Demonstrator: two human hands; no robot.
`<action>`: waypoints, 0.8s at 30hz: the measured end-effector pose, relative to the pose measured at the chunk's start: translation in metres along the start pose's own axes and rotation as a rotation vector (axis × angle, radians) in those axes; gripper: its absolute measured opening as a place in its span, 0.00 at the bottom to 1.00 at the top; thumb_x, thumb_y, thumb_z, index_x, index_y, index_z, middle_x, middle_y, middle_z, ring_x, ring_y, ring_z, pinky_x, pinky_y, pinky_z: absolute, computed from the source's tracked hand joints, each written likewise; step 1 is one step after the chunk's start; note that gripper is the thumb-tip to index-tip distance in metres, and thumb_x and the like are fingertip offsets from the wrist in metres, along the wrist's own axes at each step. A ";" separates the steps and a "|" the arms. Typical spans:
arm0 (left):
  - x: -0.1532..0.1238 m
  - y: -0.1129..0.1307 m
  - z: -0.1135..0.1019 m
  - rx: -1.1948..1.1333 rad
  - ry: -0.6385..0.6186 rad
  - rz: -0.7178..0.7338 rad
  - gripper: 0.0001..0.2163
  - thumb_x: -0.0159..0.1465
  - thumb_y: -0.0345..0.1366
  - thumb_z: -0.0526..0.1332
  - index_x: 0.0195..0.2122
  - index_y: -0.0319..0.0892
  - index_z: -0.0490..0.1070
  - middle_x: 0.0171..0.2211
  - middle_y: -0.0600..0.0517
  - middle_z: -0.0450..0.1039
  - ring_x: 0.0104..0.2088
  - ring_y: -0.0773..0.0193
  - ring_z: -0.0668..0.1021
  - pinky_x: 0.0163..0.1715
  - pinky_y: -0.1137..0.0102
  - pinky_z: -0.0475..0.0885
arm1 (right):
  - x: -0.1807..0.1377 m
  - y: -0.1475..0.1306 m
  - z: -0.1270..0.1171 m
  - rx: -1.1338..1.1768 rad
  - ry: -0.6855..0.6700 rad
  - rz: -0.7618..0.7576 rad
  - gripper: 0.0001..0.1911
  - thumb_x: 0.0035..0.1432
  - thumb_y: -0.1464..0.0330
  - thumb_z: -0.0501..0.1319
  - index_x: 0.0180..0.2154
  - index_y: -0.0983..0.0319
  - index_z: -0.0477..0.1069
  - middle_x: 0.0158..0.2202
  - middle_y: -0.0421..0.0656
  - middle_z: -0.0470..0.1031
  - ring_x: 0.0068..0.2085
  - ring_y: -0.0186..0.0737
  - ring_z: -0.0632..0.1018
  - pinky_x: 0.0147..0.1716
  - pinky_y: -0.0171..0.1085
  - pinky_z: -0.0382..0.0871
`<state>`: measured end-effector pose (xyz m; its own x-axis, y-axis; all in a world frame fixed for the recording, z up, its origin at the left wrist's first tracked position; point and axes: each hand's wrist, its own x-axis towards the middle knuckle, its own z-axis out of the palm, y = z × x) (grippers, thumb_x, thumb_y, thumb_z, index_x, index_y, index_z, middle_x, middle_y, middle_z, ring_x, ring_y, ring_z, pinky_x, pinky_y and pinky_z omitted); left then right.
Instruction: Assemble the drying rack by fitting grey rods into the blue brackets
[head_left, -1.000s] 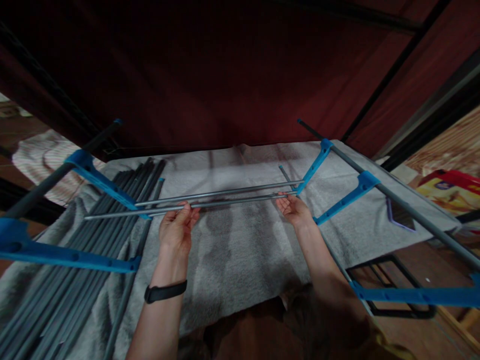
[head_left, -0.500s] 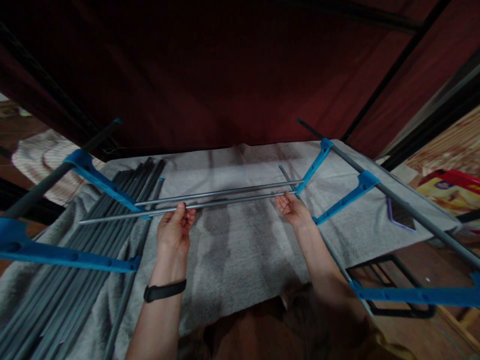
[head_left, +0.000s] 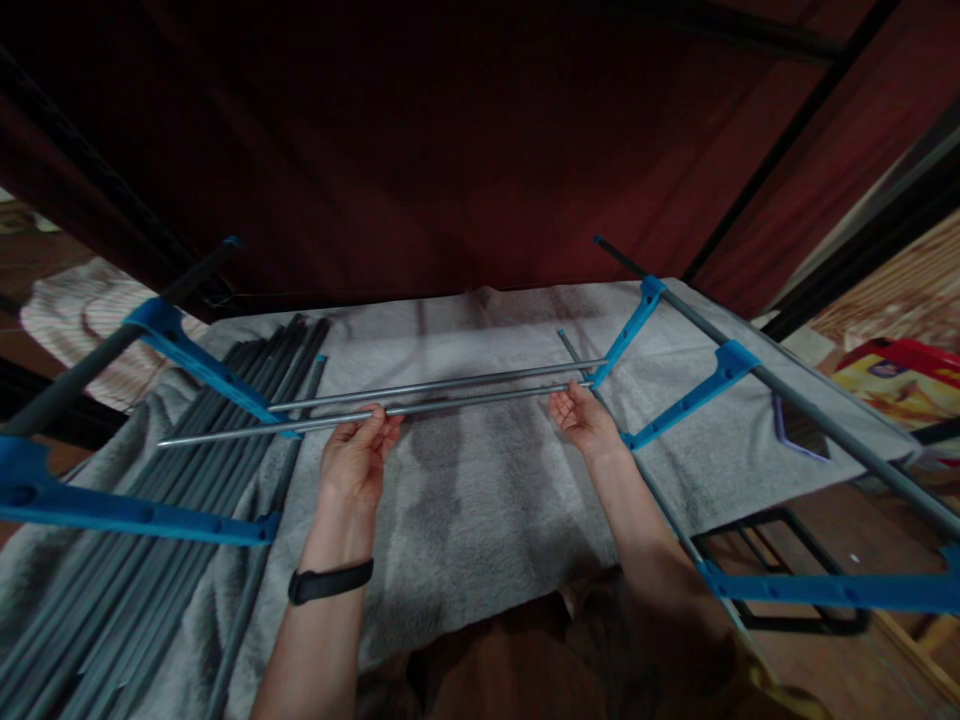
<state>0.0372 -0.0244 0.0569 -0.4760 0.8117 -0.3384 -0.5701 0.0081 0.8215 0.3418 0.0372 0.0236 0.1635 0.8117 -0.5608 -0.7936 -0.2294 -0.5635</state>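
Observation:
I hold a thin grey metal rod (head_left: 465, 402) level above a grey towel (head_left: 480, 500). My left hand (head_left: 358, 462), with a black band on the wrist, grips it left of its middle. My right hand (head_left: 582, 417) pinches its right end beside a blue plastic bracket (head_left: 624, 338). The rod's left end sticks out past another blue bracket (head_left: 202, 365). A second rod (head_left: 442, 385) runs parallel just behind it, spanning between these two brackets.
A bundle of grey rods (head_left: 135, 570) lies on the towel at the left. Blue arms on grey poles stand at both sides: left (head_left: 135, 510) and right (head_left: 694, 395), (head_left: 832, 590). A dark red cloth wall (head_left: 450, 150) rises behind. A red and yellow box (head_left: 896, 375) lies at the right.
The held rod slid slightly left, then back a little right. My left hand shifted a bit to the right along it. My right hand stayed at the rod's right end.

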 end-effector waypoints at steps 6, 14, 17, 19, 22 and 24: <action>0.000 -0.002 0.000 -0.008 -0.025 -0.014 0.06 0.56 0.23 0.68 0.28 0.39 0.73 0.26 0.54 0.77 0.29 0.66 0.82 0.34 0.72 0.77 | 0.002 0.002 -0.001 0.003 -0.015 0.001 0.12 0.67 0.70 0.58 0.28 0.60 0.66 0.22 0.36 0.72 0.25 0.30 0.77 0.33 0.31 0.79; 0.001 -0.003 0.002 -0.023 0.040 -0.015 0.10 0.55 0.24 0.69 0.25 0.39 0.68 0.24 0.55 0.75 0.27 0.67 0.81 0.28 0.75 0.74 | 0.003 0.009 0.000 -0.008 -0.070 0.020 0.10 0.67 0.72 0.57 0.30 0.61 0.69 0.24 0.38 0.76 0.25 0.31 0.79 0.33 0.32 0.79; 0.002 -0.004 0.001 -0.015 0.044 -0.012 0.11 0.56 0.26 0.70 0.24 0.39 0.67 0.22 0.55 0.74 0.26 0.67 0.80 0.27 0.76 0.73 | 0.000 0.011 0.003 -0.017 -0.084 0.023 0.10 0.66 0.74 0.56 0.31 0.61 0.70 0.25 0.39 0.78 0.26 0.32 0.80 0.34 0.32 0.80; 0.002 -0.005 0.001 -0.011 0.048 -0.008 0.12 0.56 0.27 0.70 0.24 0.39 0.66 0.21 0.54 0.73 0.26 0.67 0.79 0.26 0.76 0.72 | -0.003 0.014 0.006 -0.039 -0.097 0.032 0.10 0.65 0.76 0.55 0.32 0.62 0.71 0.26 0.40 0.79 0.27 0.32 0.80 0.34 0.32 0.80; 0.002 -0.005 0.002 -0.014 0.052 -0.004 0.12 0.58 0.26 0.68 0.24 0.39 0.66 0.20 0.54 0.73 0.26 0.67 0.79 0.26 0.76 0.72 | -0.008 0.020 0.011 -0.070 -0.121 0.052 0.10 0.63 0.78 0.56 0.32 0.62 0.72 0.27 0.40 0.80 0.29 0.33 0.81 0.35 0.32 0.80; 0.001 -0.006 0.003 -0.017 0.051 -0.006 0.12 0.59 0.26 0.67 0.23 0.39 0.65 0.20 0.54 0.72 0.26 0.67 0.79 0.26 0.76 0.72 | -0.010 0.026 0.014 -0.086 -0.136 0.065 0.10 0.63 0.79 0.56 0.32 0.62 0.72 0.28 0.41 0.80 0.30 0.32 0.81 0.35 0.32 0.80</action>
<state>0.0417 -0.0216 0.0528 -0.5062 0.7806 -0.3667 -0.5839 0.0027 0.8118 0.3113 0.0309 0.0232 0.0287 0.8574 -0.5138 -0.7461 -0.3237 -0.5818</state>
